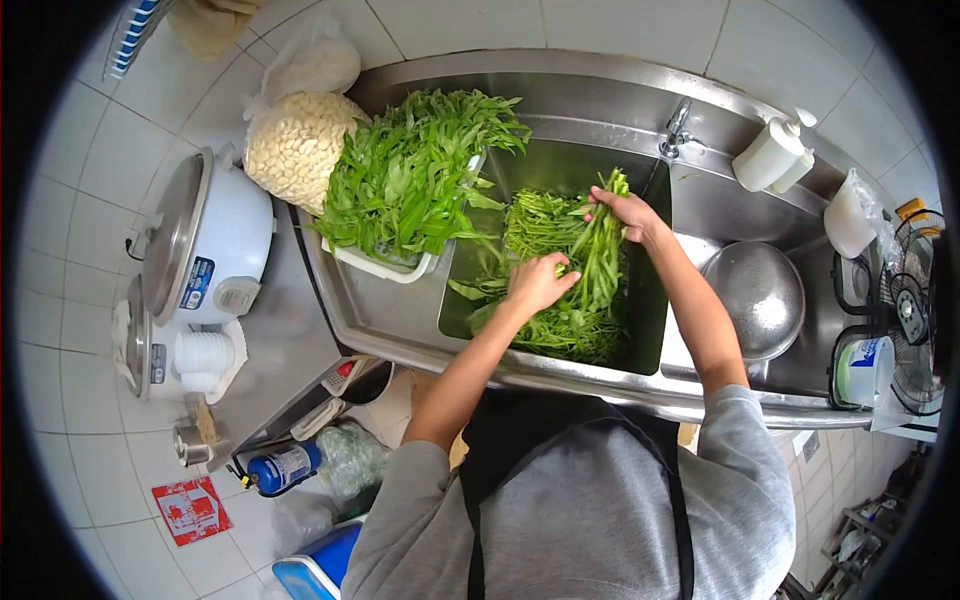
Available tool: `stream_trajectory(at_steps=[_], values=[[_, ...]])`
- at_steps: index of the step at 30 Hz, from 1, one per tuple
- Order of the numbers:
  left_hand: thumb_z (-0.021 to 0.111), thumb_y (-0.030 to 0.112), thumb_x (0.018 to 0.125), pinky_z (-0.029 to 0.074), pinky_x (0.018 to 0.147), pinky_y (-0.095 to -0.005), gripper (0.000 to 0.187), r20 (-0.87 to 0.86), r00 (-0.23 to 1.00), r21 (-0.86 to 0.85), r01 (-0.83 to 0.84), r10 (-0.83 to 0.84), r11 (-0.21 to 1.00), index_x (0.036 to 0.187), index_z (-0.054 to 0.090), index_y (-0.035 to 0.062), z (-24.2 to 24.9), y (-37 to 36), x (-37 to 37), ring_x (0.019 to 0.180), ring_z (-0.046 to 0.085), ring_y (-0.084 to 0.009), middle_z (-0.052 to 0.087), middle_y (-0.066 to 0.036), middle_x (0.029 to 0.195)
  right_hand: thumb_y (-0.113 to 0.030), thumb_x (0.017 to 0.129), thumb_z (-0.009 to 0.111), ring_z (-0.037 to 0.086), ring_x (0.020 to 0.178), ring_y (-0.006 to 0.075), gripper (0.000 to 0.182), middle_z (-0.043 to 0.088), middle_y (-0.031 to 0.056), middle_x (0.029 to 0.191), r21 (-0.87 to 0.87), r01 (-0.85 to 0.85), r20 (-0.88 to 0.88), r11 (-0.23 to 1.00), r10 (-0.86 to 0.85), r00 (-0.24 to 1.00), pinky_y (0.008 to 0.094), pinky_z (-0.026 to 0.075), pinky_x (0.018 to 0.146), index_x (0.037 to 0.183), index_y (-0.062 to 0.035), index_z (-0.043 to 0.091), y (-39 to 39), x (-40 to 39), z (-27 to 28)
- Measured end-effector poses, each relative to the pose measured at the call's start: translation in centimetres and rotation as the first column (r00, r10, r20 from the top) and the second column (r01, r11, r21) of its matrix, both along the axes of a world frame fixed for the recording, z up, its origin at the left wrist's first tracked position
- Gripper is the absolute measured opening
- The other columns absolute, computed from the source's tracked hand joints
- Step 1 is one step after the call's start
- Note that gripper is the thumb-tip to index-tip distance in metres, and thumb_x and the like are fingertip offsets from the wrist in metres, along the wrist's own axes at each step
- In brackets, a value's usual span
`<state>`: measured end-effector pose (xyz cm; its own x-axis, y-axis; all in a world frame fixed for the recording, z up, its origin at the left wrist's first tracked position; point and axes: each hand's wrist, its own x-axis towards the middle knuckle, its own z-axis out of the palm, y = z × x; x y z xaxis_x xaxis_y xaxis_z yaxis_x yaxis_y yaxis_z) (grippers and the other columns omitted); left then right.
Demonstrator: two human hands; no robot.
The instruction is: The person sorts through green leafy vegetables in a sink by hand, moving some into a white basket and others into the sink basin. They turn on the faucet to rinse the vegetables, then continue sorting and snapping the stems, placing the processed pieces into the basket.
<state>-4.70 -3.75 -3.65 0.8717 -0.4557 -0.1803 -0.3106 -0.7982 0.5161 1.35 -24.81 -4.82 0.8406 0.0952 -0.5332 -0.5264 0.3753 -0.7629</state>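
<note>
My right hand is wrapped round the stem ends of a bunch of water spinach, its long leaves hanging down into the sink. Beside the bunch, my left hand is closed, with a bit of green stem showing at its fingertips. More loose greens lie in the sink basin beneath both hands. Left of the basin, a heap of leafy greens overflows a white container on the drainboard.
A faucet rises behind the basin. To the right are a metal bowl, a soap bottle and a fan. At left stand a bag of pale peeled cloves and a large rice cooker.
</note>
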Motion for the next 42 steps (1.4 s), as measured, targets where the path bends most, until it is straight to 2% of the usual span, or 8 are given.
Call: stream_trajectory(at_steps=[9, 15, 20, 25, 33, 36, 40, 42], values=[[0.058, 0.033, 0.078, 0.047, 0.059, -0.0358, 0.03, -0.161, 0.987, -0.098, -0.024, 0.008, 0.995, 0.096, 0.066, 0.0101, -0.1, 2.0, 2.1, 0.06, 0.061, -0.0258, 0.062, -0.014, 0.065, -0.036, 0.079, 0.064, 0.059, 0.064, 0.0144, 0.035, 0.06, 0.0069, 0.077, -0.262, -0.104, 0.096, 0.96, 0.133, 0.987, 0.0297, 0.051, 0.048, 0.086, -0.0028, 0.057, 1.3, -0.9, 2.6], [0.056, 0.027, 0.084, 0.041, 0.051, -0.0263, 0.028, -0.375, 0.921, -0.245, 0.015, -0.109, 0.969, 0.099, 0.065, 0.0046, -0.3, 3.9, 3.7, 0.054, 0.047, -0.009, 0.064, -0.008, 0.072, -0.032, 0.075, 0.07, 0.048, 0.05, 0.0081, 0.032, 0.059, 0.0037, 0.069, -0.482, -0.223, 0.076, 0.848, 0.294, 0.953, 0.0245, 0.044, 0.042, 0.079, -0.0026, 0.058, 0.4, 0.9, 1.1], [0.053, 0.021, 0.086, 0.027, 0.043, -0.0204, 0.027, -0.732, 0.654, -0.5, -0.326, -0.191, 0.802, 0.104, 0.06, 0.0021, 0.5, 4.4, 3.7, 0.045, 0.031, -0.0038, 0.04, 0.007, 0.054, -0.03, 0.075, 0.07, 0.048, 0.051, 0.0091, 0.031, 0.059, 0.0047, 0.067, -0.441, -0.188, 0.124, 0.877, 0.267, 0.956, 0.0254, 0.041, 0.041, 0.079, -0.0011, 0.06, 1.1, 0.1, 2.6], [0.049, 0.019, 0.088, 0.025, 0.041, -0.0197, 0.027, -0.712, 0.657, -0.585, -0.36, -0.247, 0.727, 0.104, 0.057, -0.0006, 2.2, 3.2, 3.7, 0.044, 0.029, -0.0031, 0.034, 0.007, 0.053, -0.026, 0.074, 0.071, 0.05, 0.054, 0.0101, 0.033, 0.06, 0.0064, 0.069, -0.423, -0.221, 0.13, 0.879, 0.3, 0.945, 0.0259, 0.038, 0.041, 0.083, 0.0027, 0.059, 2.4, -0.5, 4.3], [0.049, 0.022, 0.076, 0.032, 0.049, -0.0309, 0.024, -0.365, 0.919, -0.492, -0.326, 0.149, 0.807, 0.071, 0.065, 0.006, 1.8, 1.7, 4.3, 0.047, 0.035, -0.0093, 0.038, 0.002, 0.05, -0.023, 0.075, 0.07, 0.049, 0.052, 0.0081, 0.023, 0.062, 0.0038, 0.065, -0.489, -0.132, 0.273, 0.862, 0.295, 0.916, 0.0236, 0.04, 0.048, 0.076, -0.0012, 0.063, 4.3, -0.8, 3.7], [0.048, 0.026, 0.075, 0.03, 0.05, -0.0298, 0.026, -0.539, 0.744, -0.531, -0.663, 0.394, 0.527, 0.062, 0.055, 0.0057, -1.5, 2.4, 5.5, 0.05, 0.035, -0.0104, 0.039, 0.0, 0.053, -0.026, 0.075, 0.07, 0.045, 0.047, 0.0065, 0.026, 0.064, 0.0041, 0.065, -0.495, 0.151, 0.406, 0.856, 0.074, 0.911, 0.0238, 0.038, 0.045, 0.077, -0.0006, 0.065, 5.4, -1.1, 2.0], [0.049, 0.026, 0.084, 0.035, 0.052, -0.0259, 0.023, -0.584, 0.76, -0.663, -0.65, 0.286, 0.371, 0.076, 0.057, 0.0059, -3.1, 3.7, 5.8, 0.053, 0.041, -0.009, 0.043, -0.001, 0.056, -0.028, 0.075, 0.07, 0.042, 0.047, 0.0067, 0.027, 0.064, 0.0031, 0.065, -0.47, 0.035, 0.322, 0.882, 0.134, 0.937, 0.0238, 0.038, 0.046, 0.075, -0.0013, 0.066, 4.2, -1.5, 2.7], [0.054, 0.027, 0.083, 0.036, 0.05, -0.025, 0.024, -0.447, 0.848, -0.633, -0.526, 0.286, 0.568, 0.078, 0.056, 0.0041, -0.8, 3.4, 5.2, 0.052, 0.042, -0.0082, 0.046, 0.0, 0.058, -0.03, 0.074, 0.07, 0.044, 0.049, 0.0076, 0.03, 0.063, 0.0031, 0.067, -0.406, -0.056, 0.273, 0.912, 0.179, 0.945, 0.0251, 0.04, 0.046, 0.078, -0.0014, 0.065, 3.9, -1.5, 2.8]])
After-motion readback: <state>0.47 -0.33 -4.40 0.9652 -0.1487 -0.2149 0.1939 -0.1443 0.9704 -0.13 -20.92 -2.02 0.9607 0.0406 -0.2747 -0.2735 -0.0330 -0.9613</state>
